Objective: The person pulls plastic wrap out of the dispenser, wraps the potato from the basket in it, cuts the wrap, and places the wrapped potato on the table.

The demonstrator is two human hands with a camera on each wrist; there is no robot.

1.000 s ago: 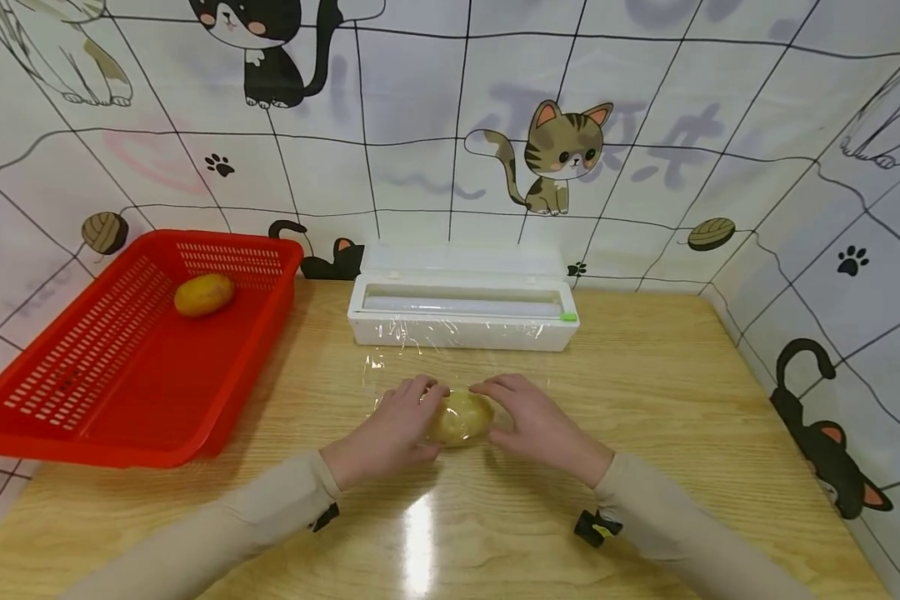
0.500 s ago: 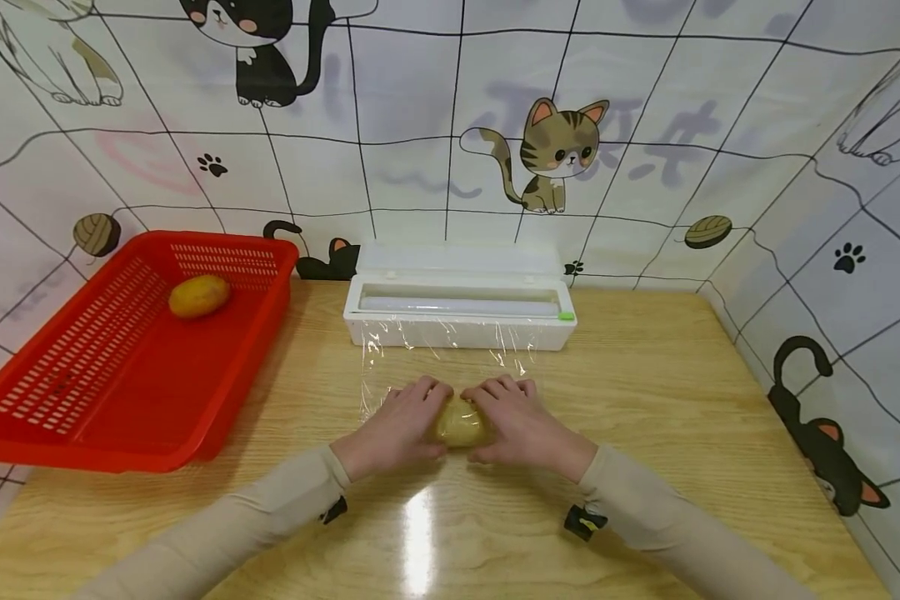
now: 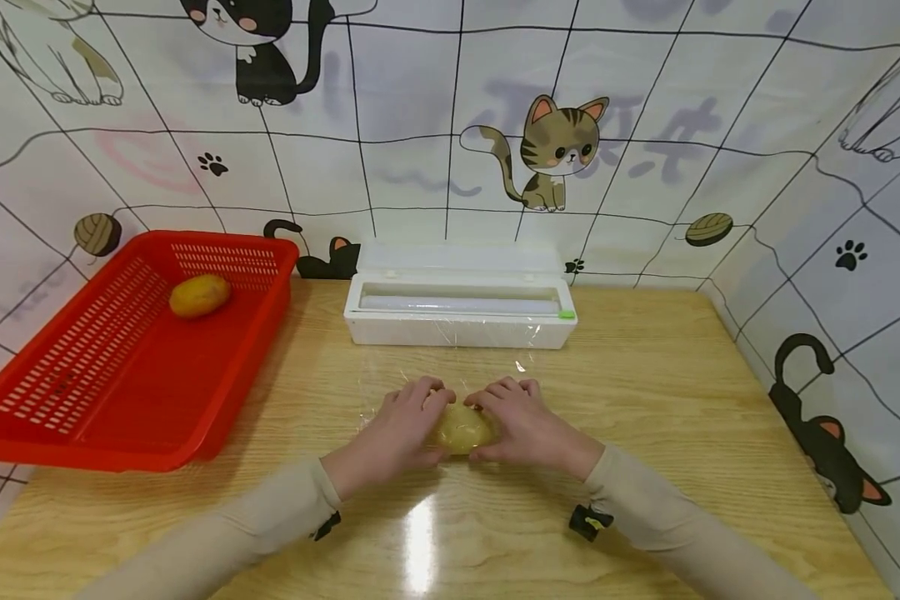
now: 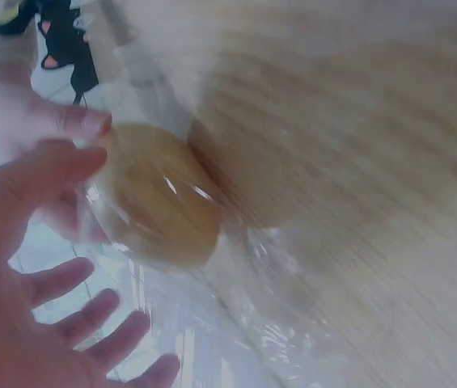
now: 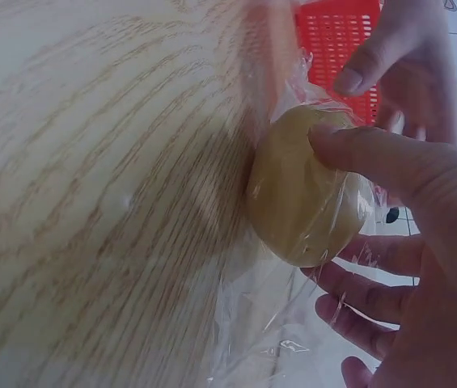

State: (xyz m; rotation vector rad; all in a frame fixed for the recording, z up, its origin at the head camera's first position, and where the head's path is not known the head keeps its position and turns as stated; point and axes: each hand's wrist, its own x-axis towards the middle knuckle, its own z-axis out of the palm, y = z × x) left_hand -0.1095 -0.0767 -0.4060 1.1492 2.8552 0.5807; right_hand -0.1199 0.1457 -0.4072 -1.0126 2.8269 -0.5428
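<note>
A potato in clear cling film sits on the wooden table between the two hands. My right hand grips its right side, thumb on the near face and fingers behind, as the right wrist view shows. My left hand is at the left end; in the left wrist view its thumb is by the potato and its fingers are spread, loosely bent. The film runs from the potato back to a white cling film box, whose lid stands up over the roll.
A red plastic basket stands on the left with another potato inside. Cat-patterned sheeting rises behind the table and along its right side. A small green piece sits at the box's right front edge.
The right hand has come in closer onto the potato since a second ago. In the last half second the potato has shifted slightly toward me, and the left hand has moved a little left.
</note>
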